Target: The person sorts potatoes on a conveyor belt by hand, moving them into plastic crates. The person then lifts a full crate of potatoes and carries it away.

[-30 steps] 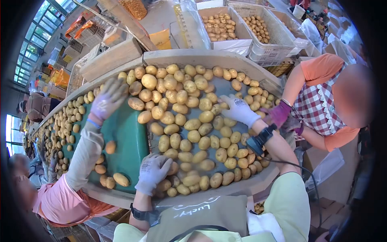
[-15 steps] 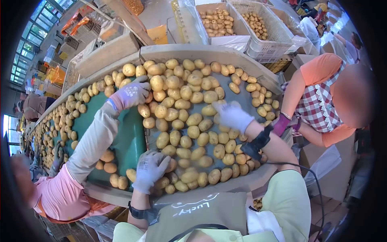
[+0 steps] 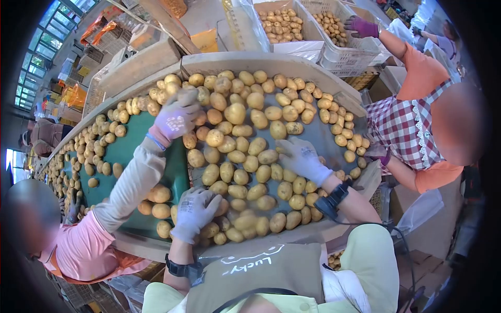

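Observation:
Loose potatoes (image 3: 236, 113) cover the grey sorting table in front of me. My left hand (image 3: 195, 213), in a pale glove, rests at the near edge of the table, fingers apart, beside a potato partly hidden by its thumb. My right hand (image 3: 303, 160), gloved too, lies over the potatoes right of centre with its fingers stretched out to the left. It is nearest a potato (image 3: 294, 128) and several others around its fingertips; what lies under the palm is hidden.
A green belt (image 3: 156, 180) carrying potatoes joins at the left, where a co-worker's gloved hand (image 3: 177, 117) reaches over it. Low walls (image 3: 276, 62) border the table. Behind stand a box (image 3: 297, 47) and a white crate (image 3: 344, 57) of potatoes. Another co-worker's purple-gloved hand (image 3: 362, 27) is above the crate.
My right hand has moved down and slightly right, while my left hand has barely moved. Potatoes have shifted on the table. The right co-worker's hand has risen to the crate.

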The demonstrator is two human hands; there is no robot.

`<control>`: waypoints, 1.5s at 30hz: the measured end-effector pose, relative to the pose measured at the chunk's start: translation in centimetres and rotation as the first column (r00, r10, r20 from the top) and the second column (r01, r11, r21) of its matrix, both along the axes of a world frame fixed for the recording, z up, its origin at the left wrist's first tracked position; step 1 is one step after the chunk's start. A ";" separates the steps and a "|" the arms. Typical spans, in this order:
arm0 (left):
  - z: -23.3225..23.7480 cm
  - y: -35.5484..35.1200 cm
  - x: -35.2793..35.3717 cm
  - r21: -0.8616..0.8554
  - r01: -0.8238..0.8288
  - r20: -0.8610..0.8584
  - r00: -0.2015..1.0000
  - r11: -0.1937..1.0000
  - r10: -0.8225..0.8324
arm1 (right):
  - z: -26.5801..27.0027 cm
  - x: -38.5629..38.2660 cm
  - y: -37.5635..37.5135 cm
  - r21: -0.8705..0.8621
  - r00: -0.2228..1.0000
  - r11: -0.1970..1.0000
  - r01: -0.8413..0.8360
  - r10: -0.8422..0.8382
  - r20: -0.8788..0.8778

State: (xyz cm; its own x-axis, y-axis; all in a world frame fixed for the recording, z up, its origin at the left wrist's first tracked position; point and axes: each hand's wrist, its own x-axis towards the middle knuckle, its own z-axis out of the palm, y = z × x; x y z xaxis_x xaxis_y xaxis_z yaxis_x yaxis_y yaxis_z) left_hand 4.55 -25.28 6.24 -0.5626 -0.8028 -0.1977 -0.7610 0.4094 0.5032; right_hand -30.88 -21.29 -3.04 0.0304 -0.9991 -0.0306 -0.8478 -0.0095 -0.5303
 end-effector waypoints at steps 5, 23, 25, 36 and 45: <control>0.0 0.1 -0.3 0.015 0.020 -0.008 1.000 1.000 -0.020 | 2.2 4.6 4.0 -0.146 0.982 0.971 -0.189 0.185 -0.041; 0.8 1.2 -0.3 0.047 0.041 0.028 0.999 0.998 -0.042 | 17.6 -2.9 -17.0 -0.922 0.976 0.334 0.196 -0.153 0.153; 0.0 1.3 0.3 0.022 0.029 -0.078 0.997 0.999 -0.027 | 13.6 -2.9 -18.5 -0.694 0.986 0.705 0.145 -0.162 0.042; 0.5 1.6 -0.5 0.126 0.089 -0.070 0.994 0.988 -0.081 | 1.0 -0.3 -6.7 0.223 0.876 0.895 -0.387 0.432 -0.212; 0.4 2.6 -1.1 -0.240 0.232 0.090 0.972 0.943 -0.216 | -1.5 6.1 -4.8 -0.170 0.971 0.964 -0.202 0.219 0.091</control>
